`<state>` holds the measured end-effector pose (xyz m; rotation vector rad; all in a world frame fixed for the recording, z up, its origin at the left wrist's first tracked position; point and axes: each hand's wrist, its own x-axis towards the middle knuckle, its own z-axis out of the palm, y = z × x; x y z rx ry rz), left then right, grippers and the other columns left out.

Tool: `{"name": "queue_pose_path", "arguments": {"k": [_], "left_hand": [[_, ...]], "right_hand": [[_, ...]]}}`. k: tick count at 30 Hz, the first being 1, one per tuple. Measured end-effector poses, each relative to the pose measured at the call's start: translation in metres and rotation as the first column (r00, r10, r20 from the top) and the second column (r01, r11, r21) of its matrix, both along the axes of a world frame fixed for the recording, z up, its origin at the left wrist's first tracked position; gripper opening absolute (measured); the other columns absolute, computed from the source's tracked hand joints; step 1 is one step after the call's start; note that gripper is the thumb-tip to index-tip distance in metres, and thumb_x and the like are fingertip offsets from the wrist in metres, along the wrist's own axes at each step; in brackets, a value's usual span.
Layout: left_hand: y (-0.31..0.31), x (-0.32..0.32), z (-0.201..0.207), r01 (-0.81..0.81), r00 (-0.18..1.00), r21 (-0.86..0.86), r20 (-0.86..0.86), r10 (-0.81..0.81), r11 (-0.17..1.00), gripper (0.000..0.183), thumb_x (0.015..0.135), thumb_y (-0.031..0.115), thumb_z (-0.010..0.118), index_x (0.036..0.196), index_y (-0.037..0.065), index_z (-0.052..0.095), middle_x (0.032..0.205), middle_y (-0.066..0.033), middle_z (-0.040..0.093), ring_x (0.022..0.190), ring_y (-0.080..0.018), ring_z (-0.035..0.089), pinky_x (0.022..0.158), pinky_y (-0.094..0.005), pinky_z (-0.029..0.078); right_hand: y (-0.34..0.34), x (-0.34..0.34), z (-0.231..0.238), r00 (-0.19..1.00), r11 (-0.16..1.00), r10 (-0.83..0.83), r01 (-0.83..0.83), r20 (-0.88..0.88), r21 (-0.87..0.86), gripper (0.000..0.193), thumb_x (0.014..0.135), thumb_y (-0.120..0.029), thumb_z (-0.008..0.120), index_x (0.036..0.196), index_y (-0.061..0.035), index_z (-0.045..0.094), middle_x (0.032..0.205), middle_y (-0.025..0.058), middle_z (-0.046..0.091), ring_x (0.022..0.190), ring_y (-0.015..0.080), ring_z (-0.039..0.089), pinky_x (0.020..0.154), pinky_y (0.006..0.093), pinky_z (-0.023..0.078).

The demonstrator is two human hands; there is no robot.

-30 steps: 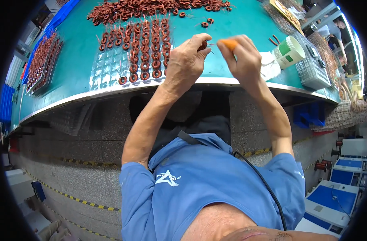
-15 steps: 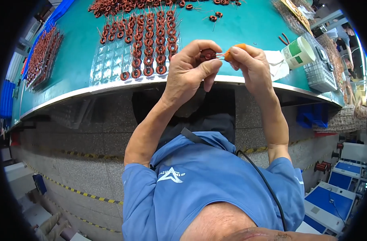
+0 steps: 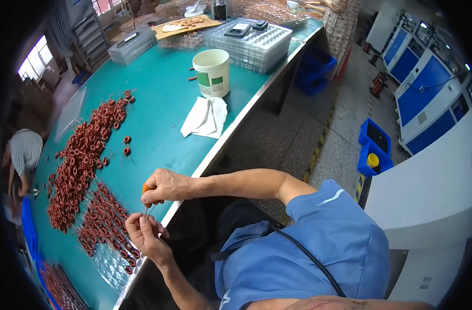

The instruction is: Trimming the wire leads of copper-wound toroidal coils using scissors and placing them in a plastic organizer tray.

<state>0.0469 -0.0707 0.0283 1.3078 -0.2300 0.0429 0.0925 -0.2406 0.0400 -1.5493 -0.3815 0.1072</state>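
Note:
My left hand is closed at the table's front edge, its thumb and fingers pinching a wire-wound ring coil. The coil body is mostly hidden by the fingers, and thin wire leads stand up from them. Just above, my right hand is closed around a small orange-handled tool, whose tip points down at those leads. Its exact kind is not clear. Beside my left hand, rows of red-brown ring coils sit in a clear plastic tray. Behind them lies a long heap of loose coils.
A white cloth and a white-green tub stand along the green table. Farther on are stacked clear trays with small devices on top. Blue bins rest on the floor at right. Another person bends at far left.
The view has swung right, so the table now runs diagonally and the tub and cloth appear nearer the middle. Both hands stay together, with the orange tool now above the left hand.

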Motion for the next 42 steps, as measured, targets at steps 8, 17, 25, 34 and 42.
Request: {"name": "queue_pose_path", "arguments": {"k": [8, 17, 25, 34, 42], "left_hand": [[-0.012, 0.012, -0.009, 0.037, 0.999, -0.086, 0.024, -0.035, 0.996, 0.024, 0.099, 0.015, 0.049, 0.120, 0.005, 0.042, 0.085, -0.0034, 0.053, 0.064, -0.0092, 0.050, 0.049, -0.0205, 0.041], [-0.004, -0.002, -0.004, -0.135, 0.991, 0.217, 0.030, 0.131, 0.967, 0.020, 0.094, 0.008, 0.051, 0.113, -0.001, 0.049, 0.084, -0.0063, 0.054, 0.058, -0.0083, 0.050, 0.047, -0.0196, 0.041], [0.001, -0.008, -0.019, 0.129, 0.990, -0.019, 0.054, -0.128, 0.991, 0.025, 0.098, 0.011, 0.050, 0.118, -0.001, 0.044, 0.076, -0.0041, 0.053, 0.061, -0.0094, 0.052, 0.054, -0.0223, 0.046], [0.018, -0.010, -0.017, 0.106, 0.963, -0.130, -0.234, -0.134, 0.986, 0.036, 0.100, 0.040, 0.043, 0.104, 0.006, 0.053, 0.061, -0.0023, 0.046, 0.043, -0.0087, 0.043, 0.035, -0.0207, 0.030], [0.011, -0.002, -0.010, 0.256, 0.818, -0.301, -0.439, -0.372, 0.919, 0.018, 0.100, 0.026, 0.045, 0.092, 0.009, 0.047, 0.059, 0.0034, 0.034, 0.042, -0.0057, 0.032, 0.034, -0.0206, 0.023]], "right_hand": [[-0.002, -0.019, -0.020, 0.995, 0.988, -0.098, 0.101, -0.029, 0.117, 0.040, 0.089, -0.036, 0.066, 0.102, 0.0016, 0.062, 0.079, 0.0038, 0.064, 0.063, 0.0084, 0.058, 0.059, 0.0237, 0.048], [0.030, -0.016, -0.041, 0.994, 0.959, -0.090, 0.105, -0.067, 0.263, 0.029, 0.096, -0.027, 0.057, 0.085, -0.0018, 0.065, 0.071, 0.0019, 0.062, 0.065, 0.0083, 0.057, 0.059, 0.0248, 0.048], [0.003, -0.024, -0.021, 0.915, 0.899, 0.130, 0.054, -0.383, 0.435, 0.029, 0.093, -0.026, 0.061, 0.089, 0.0026, 0.066, 0.068, 0.0032, 0.061, 0.054, 0.0067, 0.054, 0.048, 0.0180, 0.041], [0.017, -0.023, -0.025, 0.986, 0.986, -0.138, 0.146, -0.098, 0.084, 0.030, 0.089, -0.022, 0.069, 0.107, -0.0004, 0.060, 0.075, 0.0016, 0.059, 0.059, 0.0057, 0.054, 0.051, 0.0169, 0.040], [0.000, -0.017, -0.034, 0.990, 0.991, -0.135, 0.134, -0.031, -0.028, 0.019, 0.088, -0.008, 0.060, 0.107, -0.0045, 0.062, 0.078, 0.0019, 0.061, 0.066, 0.0058, 0.054, 0.059, 0.0216, 0.047]]}}
